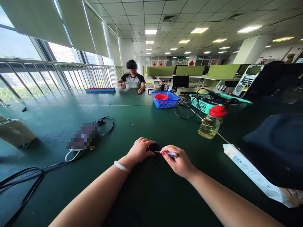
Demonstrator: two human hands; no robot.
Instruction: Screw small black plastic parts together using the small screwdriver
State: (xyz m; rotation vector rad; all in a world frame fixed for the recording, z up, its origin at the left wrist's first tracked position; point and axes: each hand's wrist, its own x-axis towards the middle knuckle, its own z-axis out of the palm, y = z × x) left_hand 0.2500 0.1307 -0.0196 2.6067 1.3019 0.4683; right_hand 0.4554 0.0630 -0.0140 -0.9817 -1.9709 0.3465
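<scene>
In the lower middle of the view, my left hand (140, 149), with a white band at the wrist, is closed around a small black object (154, 147) resting on the dark green table (142, 119). The object's exact kind is too dark to make out. My right hand (178, 160) grips a screwdriver (172, 154) held nearly level between thumb and fingers. Its thin metal shaft points left, and the tip meets or comes very close to the black object; contact cannot be told.
Cables and a blurred-out device (82, 137) lie to the left, near a beige bag (15, 132). At the right are a red-capped bottle (210, 124), a wipes pack (255, 176) and a dark cap (276, 135). Blue (164, 104) and green baskets (201, 105) stand farther back. A person (132, 78) sits opposite.
</scene>
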